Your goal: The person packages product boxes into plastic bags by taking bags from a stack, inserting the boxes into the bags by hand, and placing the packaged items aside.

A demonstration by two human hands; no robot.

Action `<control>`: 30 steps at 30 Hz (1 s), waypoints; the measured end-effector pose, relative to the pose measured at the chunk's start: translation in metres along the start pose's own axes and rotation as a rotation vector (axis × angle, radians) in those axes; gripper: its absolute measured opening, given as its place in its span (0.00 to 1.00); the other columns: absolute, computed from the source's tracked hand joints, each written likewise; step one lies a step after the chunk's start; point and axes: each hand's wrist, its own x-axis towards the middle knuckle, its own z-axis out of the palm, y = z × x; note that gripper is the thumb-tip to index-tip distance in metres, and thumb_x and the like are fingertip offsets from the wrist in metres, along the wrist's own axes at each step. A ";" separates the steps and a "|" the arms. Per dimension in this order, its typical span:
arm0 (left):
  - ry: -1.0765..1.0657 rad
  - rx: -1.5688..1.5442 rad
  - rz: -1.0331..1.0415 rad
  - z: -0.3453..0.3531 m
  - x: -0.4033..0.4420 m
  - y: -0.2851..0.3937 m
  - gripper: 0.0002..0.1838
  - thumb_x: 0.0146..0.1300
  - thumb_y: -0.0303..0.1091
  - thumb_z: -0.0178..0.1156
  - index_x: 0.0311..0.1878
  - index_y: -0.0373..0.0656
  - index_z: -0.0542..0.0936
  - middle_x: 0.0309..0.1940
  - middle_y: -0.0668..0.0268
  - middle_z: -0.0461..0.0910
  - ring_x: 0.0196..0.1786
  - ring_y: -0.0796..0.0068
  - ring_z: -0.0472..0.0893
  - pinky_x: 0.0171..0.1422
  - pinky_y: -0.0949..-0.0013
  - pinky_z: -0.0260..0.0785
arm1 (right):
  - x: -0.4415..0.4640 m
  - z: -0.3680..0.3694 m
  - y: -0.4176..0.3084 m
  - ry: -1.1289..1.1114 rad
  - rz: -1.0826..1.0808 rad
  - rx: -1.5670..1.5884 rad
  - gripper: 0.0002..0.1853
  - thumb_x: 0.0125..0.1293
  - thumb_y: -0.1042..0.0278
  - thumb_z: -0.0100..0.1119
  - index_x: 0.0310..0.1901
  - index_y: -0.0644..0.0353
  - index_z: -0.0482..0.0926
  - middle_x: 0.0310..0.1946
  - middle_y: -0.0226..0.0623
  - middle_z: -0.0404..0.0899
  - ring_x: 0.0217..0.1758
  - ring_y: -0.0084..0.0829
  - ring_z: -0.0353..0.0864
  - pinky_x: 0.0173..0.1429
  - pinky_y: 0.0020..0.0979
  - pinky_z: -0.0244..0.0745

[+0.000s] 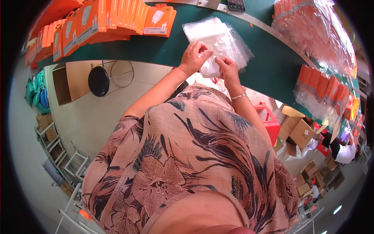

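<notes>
A loose pile of clear plastic bags (237,48) is fanned out on the green tabletop in front of me. My left hand (193,57) is over the left side of the pile, fingers curled and thumb pointing inward, closed at the edge of a bag. Just to its right, my right hand (228,70) pinches thumb and forefinger together on the thin film near the pile's front edge. The film is see-through, so the exact bag edges between my fingers are hard to make out.
Orange charger boxes (89,21) stand in rows at the left of the green table (272,74). Bagged orange packs (325,87) and a large heap of wrapped packs (315,31) lie at the right. A phone (236,4) is at the back. A round stool (99,81) stands below.
</notes>
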 end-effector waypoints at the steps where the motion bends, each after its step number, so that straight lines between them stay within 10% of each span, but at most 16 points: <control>1: -0.060 0.005 0.078 -0.009 -0.001 0.006 0.11 0.59 0.39 0.65 0.34 0.42 0.79 0.32 0.64 0.78 0.35 0.67 0.78 0.41 0.65 0.71 | 0.000 0.002 0.001 0.000 0.005 -0.006 0.11 0.61 0.60 0.67 0.32 0.57 0.79 0.18 0.22 0.70 0.16 0.14 0.63 0.19 0.18 0.55; 6: -0.411 -0.192 -0.227 -0.024 0.005 -0.001 0.10 0.60 0.40 0.64 0.35 0.43 0.79 0.30 0.64 0.78 0.36 0.67 0.79 0.42 0.64 0.71 | 0.005 -0.004 0.003 -0.079 0.008 -0.051 0.11 0.61 0.60 0.67 0.30 0.56 0.78 0.19 0.23 0.72 0.21 0.15 0.67 0.22 0.19 0.59; 11: -0.086 -0.116 -0.318 -0.046 0.012 -0.018 0.08 0.58 0.39 0.64 0.32 0.45 0.78 0.30 0.60 0.79 0.39 0.57 0.80 0.45 0.60 0.71 | 0.025 -0.029 0.004 -0.084 -0.382 -0.634 0.13 0.63 0.59 0.66 0.38 0.60 0.79 0.27 0.27 0.76 0.28 0.17 0.73 0.27 0.20 0.68; 18: -0.116 -0.001 -0.044 -0.032 -0.014 -0.028 0.05 0.56 0.32 0.61 0.32 0.44 0.76 0.32 0.57 0.80 0.40 0.53 0.79 0.46 0.55 0.70 | 0.069 0.148 -0.106 -0.237 -0.215 -0.597 0.32 0.64 0.44 0.60 0.58 0.64 0.72 0.45 0.39 0.80 0.43 0.27 0.80 0.35 0.25 0.77; 24: -0.085 0.014 0.047 -0.013 -0.023 -0.048 0.12 0.55 0.31 0.63 0.42 0.42 0.77 0.36 0.56 0.80 0.43 0.52 0.79 0.48 0.57 0.72 | 0.151 0.215 -0.046 0.043 -0.429 -1.029 0.32 0.59 0.39 0.62 0.40 0.69 0.81 0.30 0.42 0.83 0.33 0.30 0.84 0.32 0.29 0.79; 30: -0.114 -0.113 0.027 -0.008 -0.021 -0.047 0.10 0.53 0.31 0.61 0.40 0.43 0.79 0.35 0.57 0.81 0.42 0.52 0.80 0.49 0.52 0.71 | 0.123 0.203 -0.084 -0.089 -0.334 -1.042 0.32 0.55 0.41 0.64 0.47 0.66 0.80 0.36 0.52 0.83 0.41 0.43 0.84 0.40 0.32 0.79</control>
